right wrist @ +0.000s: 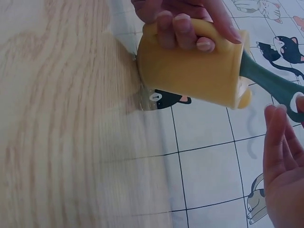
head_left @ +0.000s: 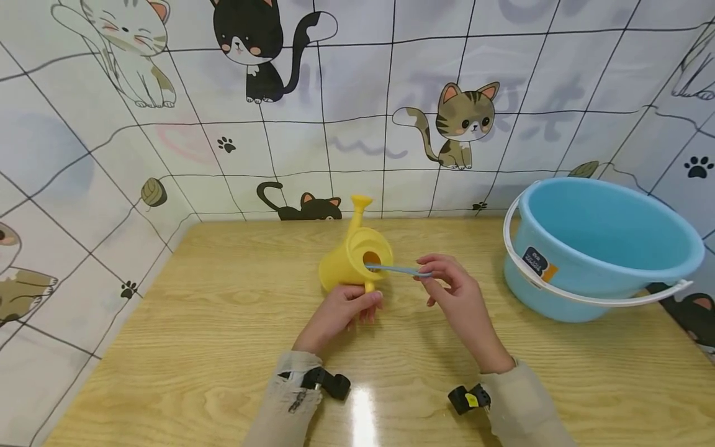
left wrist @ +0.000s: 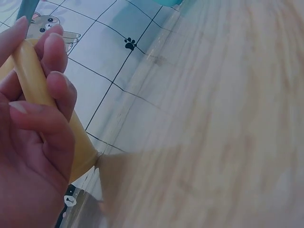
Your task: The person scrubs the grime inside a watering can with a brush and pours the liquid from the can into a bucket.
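From where I stand, the yellow watering can point(head_left: 337, 267) is at the middle of the wooden counter point(head_left: 223, 372), apparently tipped towards the right hand point(head_left: 460, 298); I can't tell whether its base sits flat. The left hand point(head_left: 342, 310) has its fingers curled round the can's handle point(left wrist: 33, 71). The right hand pinches the outer end of a slim blue utensil point(head_left: 393, 269), whose other end disappears into the can's round mouth point(head_left: 371, 258), so its tip is hidden from me.

That fingertip hold looks like the weak point: a knock against the rim could twist the utensil loose and drop it inside. If the left hand slackened, sideways pushing could tip the can, and anything in it might spill. The light blue bucket point(head_left: 592, 273) stands well apart to the right, so it seems unlikely to interfere.
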